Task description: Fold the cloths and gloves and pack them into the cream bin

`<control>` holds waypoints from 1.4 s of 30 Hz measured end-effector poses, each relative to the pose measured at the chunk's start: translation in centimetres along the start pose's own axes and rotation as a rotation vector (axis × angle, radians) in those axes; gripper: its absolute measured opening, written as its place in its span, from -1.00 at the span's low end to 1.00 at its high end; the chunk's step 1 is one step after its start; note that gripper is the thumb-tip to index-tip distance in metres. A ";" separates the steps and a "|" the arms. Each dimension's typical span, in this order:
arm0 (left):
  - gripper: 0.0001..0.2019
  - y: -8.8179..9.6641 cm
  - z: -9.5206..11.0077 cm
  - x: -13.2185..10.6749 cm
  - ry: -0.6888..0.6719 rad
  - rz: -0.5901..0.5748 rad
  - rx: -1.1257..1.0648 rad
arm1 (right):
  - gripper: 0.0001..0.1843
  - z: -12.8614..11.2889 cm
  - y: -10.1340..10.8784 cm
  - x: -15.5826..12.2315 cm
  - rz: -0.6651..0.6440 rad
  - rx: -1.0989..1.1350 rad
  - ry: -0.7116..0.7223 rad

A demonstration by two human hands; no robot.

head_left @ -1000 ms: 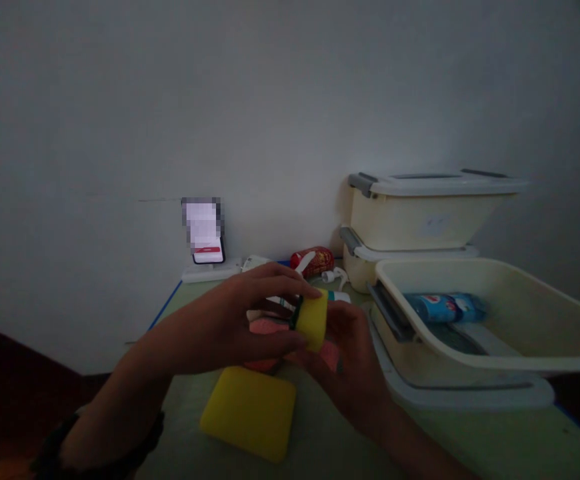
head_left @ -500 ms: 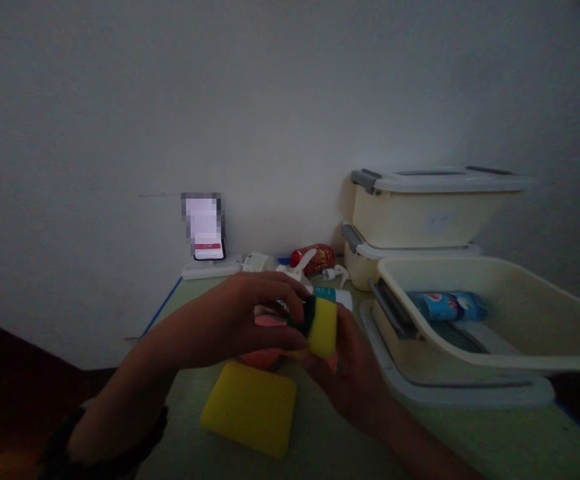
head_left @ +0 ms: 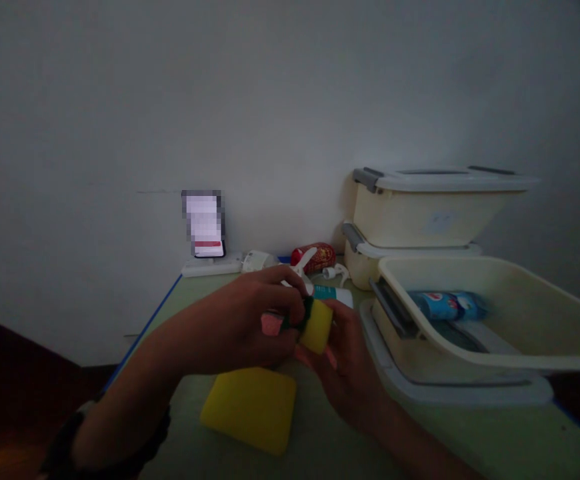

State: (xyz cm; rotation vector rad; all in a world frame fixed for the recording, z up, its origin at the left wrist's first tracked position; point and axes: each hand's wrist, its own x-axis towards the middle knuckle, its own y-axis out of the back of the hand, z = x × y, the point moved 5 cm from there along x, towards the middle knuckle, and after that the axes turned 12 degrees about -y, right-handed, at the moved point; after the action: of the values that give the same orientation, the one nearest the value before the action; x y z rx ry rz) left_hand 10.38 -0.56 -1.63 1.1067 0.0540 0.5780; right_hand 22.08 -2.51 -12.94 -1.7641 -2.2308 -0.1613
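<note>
Between my two hands is a small yellow sponge (head_left: 317, 328) with a dark green scouring side. My left hand (head_left: 257, 317) pinches its green side, fingers curled from above. Around the other end of the sponge wraps my right hand (head_left: 347, 363), thumb below. Something pink (head_left: 271, 325) shows under the left fingers; I cannot make out what it is. A larger yellow sponge (head_left: 251, 408) lies flat on the table just below my hands. Behind them, a white and teal tube or bottle (head_left: 333, 294) is partly hidden.
An open cream bin (head_left: 520, 347) on the right holds a blue-labelled bottle (head_left: 450, 305). Two lidded boxes (head_left: 425, 217) are stacked behind it. A red can (head_left: 314, 257), a spray nozzle (head_left: 337, 272) and a phone (head_left: 207, 223) on a white base stand along the wall.
The small sponge has tilted and shifted slightly left in my hands. My left fingers have curled further over it. The larger sponge stays in place.
</note>
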 end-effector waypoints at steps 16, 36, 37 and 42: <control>-0.85 -1.2 -0.4 0.2 0.080 -0.136 -0.010 | -0.60 -2.0 0.1 0.2 -0.033 -0.003 -0.011; -0.74 0.1 -2.9 -1.2 0.206 0.011 0.034 | -0.67 -0.1 0.8 0.9 -0.030 0.348 -0.273; -0.75 0.1 -2.7 -1.1 0.195 0.001 0.043 | -0.68 -0.1 0.8 0.8 -0.017 0.366 -0.297; -0.82 0.3 -2.4 -0.8 0.146 -0.060 0.043 | -0.61 0.2 0.9 0.8 -0.049 0.428 -0.317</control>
State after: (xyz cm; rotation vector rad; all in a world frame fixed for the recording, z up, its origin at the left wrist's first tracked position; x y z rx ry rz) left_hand 8.79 1.16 -2.65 1.0991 0.2267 0.6054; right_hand 22.77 -1.45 -13.00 -1.5816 -2.2920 0.5819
